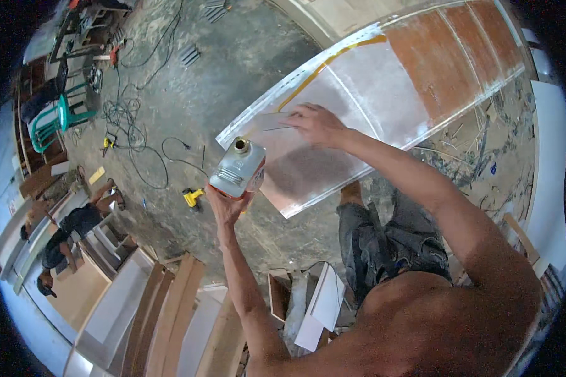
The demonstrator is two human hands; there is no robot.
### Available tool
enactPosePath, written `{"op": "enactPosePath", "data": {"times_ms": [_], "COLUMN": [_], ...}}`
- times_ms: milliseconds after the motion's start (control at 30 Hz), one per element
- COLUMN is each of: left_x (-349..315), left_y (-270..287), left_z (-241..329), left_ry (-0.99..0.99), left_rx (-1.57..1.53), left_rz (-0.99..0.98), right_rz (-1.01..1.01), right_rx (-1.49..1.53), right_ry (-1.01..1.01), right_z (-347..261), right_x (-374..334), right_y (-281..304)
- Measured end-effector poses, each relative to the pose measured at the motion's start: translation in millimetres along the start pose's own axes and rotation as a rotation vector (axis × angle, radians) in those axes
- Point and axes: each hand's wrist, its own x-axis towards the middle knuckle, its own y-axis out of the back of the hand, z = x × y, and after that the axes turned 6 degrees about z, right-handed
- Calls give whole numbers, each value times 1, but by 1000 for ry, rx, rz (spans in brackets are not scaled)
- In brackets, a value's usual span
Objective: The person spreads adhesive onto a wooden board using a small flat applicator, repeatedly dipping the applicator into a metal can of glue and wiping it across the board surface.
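Observation:
My left hand (229, 204) is closed around the lower part of a silver-grey can (236, 166) with an orange base. The can is tilted, and its round spout is uncapped. My right hand (321, 127) grips a thin flat spreader (272, 121) just above a long panel (358, 81). A bead of amber glue (324, 65) runs along the panel's far long edge, beyond the spreader. The panel's left part looks whitish and the right part reddish brown, with pale strips across it.
A yellow power drill (193, 197) and tangled black cables (132, 129) lie on the concrete floor. A green plastic chair (60, 119) stands at the left. Two people work among boards on the lower left. Long wooden boards (176, 308) lie near my left arm.

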Motion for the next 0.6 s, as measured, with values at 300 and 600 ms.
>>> {"op": "enactPosePath", "data": {"times_ms": [300, 600], "left_x": [-48, -66], "left_y": [-54, -170], "left_z": [17, 77], "left_ry": [163, 307], "left_rx": [-609, -595], "left_rz": [204, 396], "right_rz": [-531, -342], "right_rx": [-422, -721], "right_ry": [-34, -552], "right_z": [104, 231], "right_x": [-52, -120], "right_y": [22, 113]}}
